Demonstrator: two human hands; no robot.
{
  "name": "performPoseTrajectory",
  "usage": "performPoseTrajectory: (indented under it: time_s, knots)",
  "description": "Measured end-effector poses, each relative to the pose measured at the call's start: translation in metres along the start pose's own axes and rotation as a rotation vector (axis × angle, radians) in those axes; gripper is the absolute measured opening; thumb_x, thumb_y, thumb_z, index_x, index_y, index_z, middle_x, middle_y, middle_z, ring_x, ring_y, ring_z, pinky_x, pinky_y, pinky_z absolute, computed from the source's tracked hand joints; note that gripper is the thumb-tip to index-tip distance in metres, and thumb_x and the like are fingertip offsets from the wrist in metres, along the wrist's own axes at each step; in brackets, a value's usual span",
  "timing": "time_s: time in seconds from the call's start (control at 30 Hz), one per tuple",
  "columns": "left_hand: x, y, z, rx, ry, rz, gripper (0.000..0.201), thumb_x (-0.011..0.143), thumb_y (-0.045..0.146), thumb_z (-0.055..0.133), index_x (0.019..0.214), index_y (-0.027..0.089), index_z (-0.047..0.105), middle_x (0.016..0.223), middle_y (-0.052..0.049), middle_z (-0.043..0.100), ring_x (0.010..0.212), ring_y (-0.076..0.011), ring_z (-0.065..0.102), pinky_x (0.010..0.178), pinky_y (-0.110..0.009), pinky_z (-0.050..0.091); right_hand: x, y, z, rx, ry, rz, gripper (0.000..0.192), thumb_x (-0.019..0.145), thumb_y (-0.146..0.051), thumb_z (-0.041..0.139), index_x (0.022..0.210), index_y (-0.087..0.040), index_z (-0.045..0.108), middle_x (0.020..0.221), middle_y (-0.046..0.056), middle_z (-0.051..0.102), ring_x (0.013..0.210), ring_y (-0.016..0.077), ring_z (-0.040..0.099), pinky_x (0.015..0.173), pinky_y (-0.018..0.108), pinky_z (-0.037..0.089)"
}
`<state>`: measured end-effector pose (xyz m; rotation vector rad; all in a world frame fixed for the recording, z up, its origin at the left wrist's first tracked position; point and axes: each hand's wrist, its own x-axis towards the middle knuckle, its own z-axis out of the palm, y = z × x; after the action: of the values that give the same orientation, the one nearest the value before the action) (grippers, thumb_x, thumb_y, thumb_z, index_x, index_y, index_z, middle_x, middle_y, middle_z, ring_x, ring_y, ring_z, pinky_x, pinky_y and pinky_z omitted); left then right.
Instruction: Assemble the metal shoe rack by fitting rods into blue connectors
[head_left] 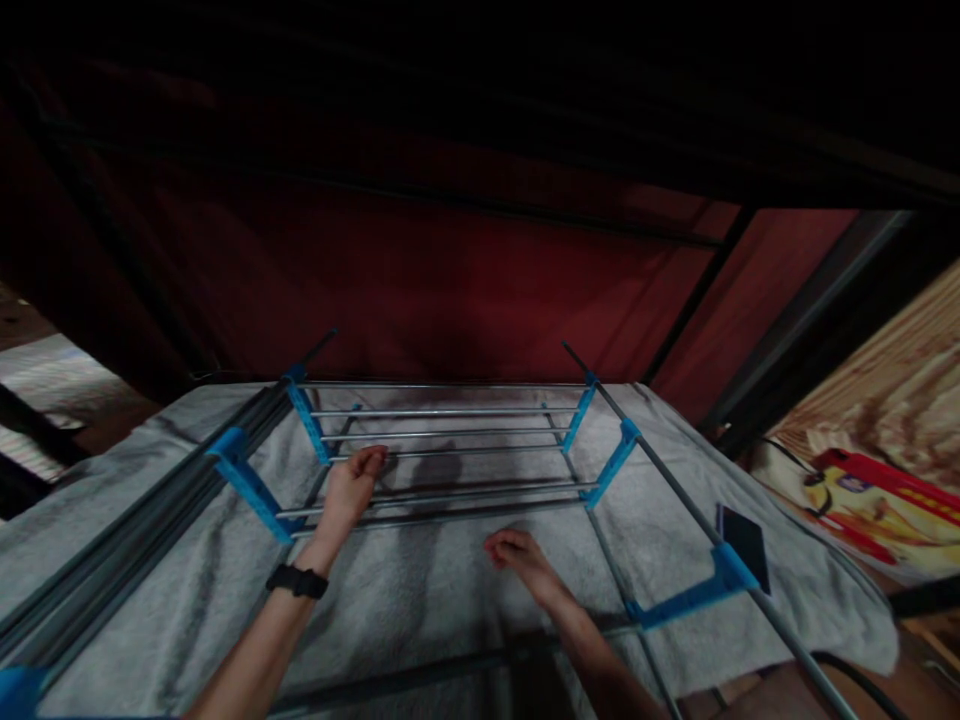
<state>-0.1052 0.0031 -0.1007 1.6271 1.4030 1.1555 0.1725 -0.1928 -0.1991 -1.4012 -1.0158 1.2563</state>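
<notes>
A rack of thin grey metal tubes [480,518] and blue plastic brackets [259,485] lies in front of me. My left hand [354,487], with a black band on its wrist, is over the rack's left part. Its fingers are curled closed beside the tubes, and whatever they may hold is hidden. Nearer to me, my right hand [523,560] hovers between the rack's two sides with its fingers bent together and no object showing in them. At the right side, another blue bracket [694,592] joins the long side tube [679,487].
Grey fleecy cloth [465,590] lies under the rack. Loose tubes [142,520] run along the left. A phone [744,545] rests by the right side tube, with a red and yellow package [885,510] beyond. Dark red fabric [450,290] hangs behind on a dark frame.
</notes>
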Motion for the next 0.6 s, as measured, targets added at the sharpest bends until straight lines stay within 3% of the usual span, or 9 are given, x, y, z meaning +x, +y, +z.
performPoseTrajectory:
  time_s: [0.13,0.3,0.47,0.6]
  knots:
    - [-0.028,0.005,0.004,0.252,-0.153,0.346,0.048,0.097,0.056,0.046,0.107,0.020,0.075,0.110,-0.012,0.079,0.105,-0.0289,0.073,0.098,-0.042,0.057,-0.002,-0.004,0.000,0.137,0.050,0.046,0.050,0.063,-0.070,0.079,0.079,-0.023,0.072,0.081,0.005,0.068,0.076,0.0213,0.063,0.080,0.043,0.055]
    - [-0.056,0.009,0.019,0.517,-0.338,0.617,0.044,0.107,0.046,0.039,0.118,0.020,0.072,0.114,-0.010,0.077,0.106,-0.0260,0.072,0.098,-0.041,0.055,-0.004,-0.002,0.000,0.158,0.060,0.057,0.051,0.059,-0.069,0.084,0.079,-0.023,0.074,0.087,0.006,0.070,0.080,0.0231,0.065,0.083,0.045,0.056]
    - [-0.070,0.010,0.031,0.737,-0.432,0.675,0.031,0.107,0.035,0.049,0.129,0.021,0.066,0.117,-0.009,0.076,0.103,-0.0232,0.071,0.095,-0.038,0.053,-0.007,0.001,-0.006,0.212,0.064,0.081,0.050,0.058,-0.064,0.089,0.084,-0.023,0.076,0.092,0.009,0.074,0.087,0.0265,0.069,0.089,0.047,0.056]
    - [-0.075,0.014,0.033,0.835,-0.449,0.661,0.025,0.105,0.032,0.053,0.122,0.019,0.066,0.109,-0.008,0.075,0.099,-0.0228,0.070,0.091,-0.037,0.052,-0.010,0.001,-0.017,0.285,0.085,0.104,0.052,0.063,-0.060,0.089,0.097,-0.023,0.078,0.098,0.010,0.077,0.091,0.0269,0.071,0.092,0.047,0.057]
